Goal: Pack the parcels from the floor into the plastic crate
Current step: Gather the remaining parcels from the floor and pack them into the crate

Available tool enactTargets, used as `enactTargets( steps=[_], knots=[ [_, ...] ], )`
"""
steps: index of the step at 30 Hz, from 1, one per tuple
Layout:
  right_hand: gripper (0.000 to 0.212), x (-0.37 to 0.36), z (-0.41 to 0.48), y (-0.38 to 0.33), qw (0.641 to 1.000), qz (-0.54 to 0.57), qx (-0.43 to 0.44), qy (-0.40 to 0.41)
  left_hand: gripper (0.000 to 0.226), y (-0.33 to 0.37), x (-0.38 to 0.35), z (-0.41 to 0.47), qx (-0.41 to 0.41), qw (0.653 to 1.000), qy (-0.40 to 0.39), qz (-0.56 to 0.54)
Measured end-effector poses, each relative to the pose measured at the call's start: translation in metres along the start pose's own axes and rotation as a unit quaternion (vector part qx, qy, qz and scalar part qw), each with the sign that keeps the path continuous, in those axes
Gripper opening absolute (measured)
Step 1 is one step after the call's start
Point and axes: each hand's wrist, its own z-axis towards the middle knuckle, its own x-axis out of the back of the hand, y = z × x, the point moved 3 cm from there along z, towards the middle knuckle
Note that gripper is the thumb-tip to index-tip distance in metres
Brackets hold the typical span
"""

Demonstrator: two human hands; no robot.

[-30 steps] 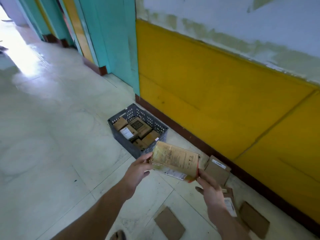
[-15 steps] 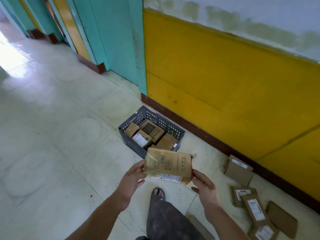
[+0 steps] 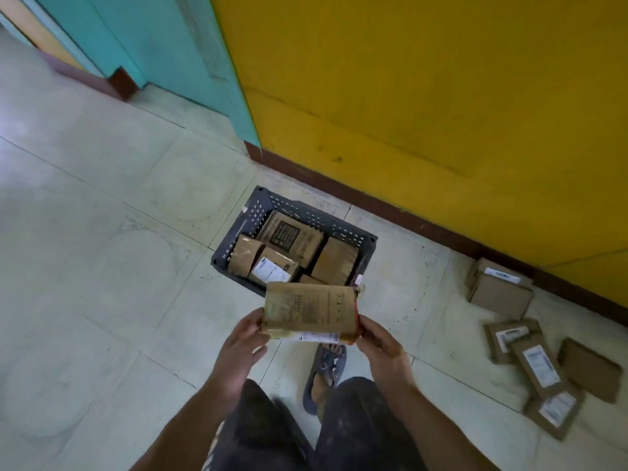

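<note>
I hold a flat brown taped parcel (image 3: pixel 311 309) with printed text between both hands, just in front of the crate's near edge. My left hand (image 3: pixel 239 348) grips its left end and my right hand (image 3: pixel 380 348) grips its right end. The dark grey perforated plastic crate (image 3: pixel 306 214) stands on the floor near the wall, with several cardboard parcels (image 3: pixel 289 237) inside. More parcels lie on the floor at the right: a box (image 3: pixel 499 290) by the skirting and several flat labelled ones (image 3: pixel 540 367).
A yellow wall (image 3: pixel 424 96) with a dark red skirting runs behind the crate. A teal door frame (image 3: pixel 176 45) stands at the upper left. My sandalled foot (image 3: pixel 324 372) is on the pale tiled floor just below the held parcel.
I have stepped closer to the crate. The held parcel has come nearer the crate's near edge, with both hands still on it. The view has tilted further down.
</note>
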Motion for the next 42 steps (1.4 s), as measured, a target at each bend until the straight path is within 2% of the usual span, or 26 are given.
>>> enactTargets(
  steps=[3, 8, 12, 17, 20, 23, 26, 31, 36, 42],
  knots=[
    [0.034, -0.017, 0.035, 0.003, 0.999, 0.009, -0.028, 0.020, 0.030, 0.001, 0.000, 0.042, 0.005, 0.998, -0.030, 0.055],
    [0.025, -0.054, 0.107, 0.016, 0.995, 0.002, -0.090, 0.052, 0.038, -0.008, -0.004, 0.133, 0.039, 0.994, -0.014, 0.097],
    [0.014, -0.078, 0.169, 0.041, 0.984, -0.003, -0.141, 0.109, 0.035, -0.030, -0.006, 0.222, 0.059, 0.986, -0.047, 0.146],
    [0.013, -0.107, 0.247, 0.102, 0.977, -0.019, -0.167, 0.131, 0.040, -0.080, -0.001, 0.326, 0.066, 0.972, -0.059, 0.220],
    [0.026, -0.119, 0.278, 0.136, 0.975, -0.039, -0.182, 0.125, 0.042, -0.105, -0.003, 0.361, 0.083, 0.966, -0.066, 0.238],
    [0.038, -0.128, 0.296, 0.161, 0.970, -0.041, -0.210, 0.114, 0.035, -0.122, -0.010, 0.384, 0.083, 0.942, -0.118, 0.302],
    [0.037, -0.133, 0.307, 0.181, 0.969, -0.050, -0.224, 0.095, 0.036, -0.133, -0.015, 0.398, 0.081, 0.925, -0.142, 0.343],
    [0.048, -0.142, 0.327, 0.207, 0.957, -0.096, -0.270, 0.037, 0.034, -0.145, -0.020, 0.415, 0.095, 0.902, -0.143, 0.397],
    [0.066, -0.152, 0.335, 0.222, 0.944, -0.091, -0.317, 0.030, 0.041, -0.146, -0.024, 0.420, 0.080, 0.889, -0.136, 0.431],
    [0.068, -0.152, 0.322, 0.206, 0.956, -0.079, -0.277, 0.051, 0.038, -0.141, -0.028, 0.415, 0.072, 0.873, -0.132, 0.463]
  ],
)
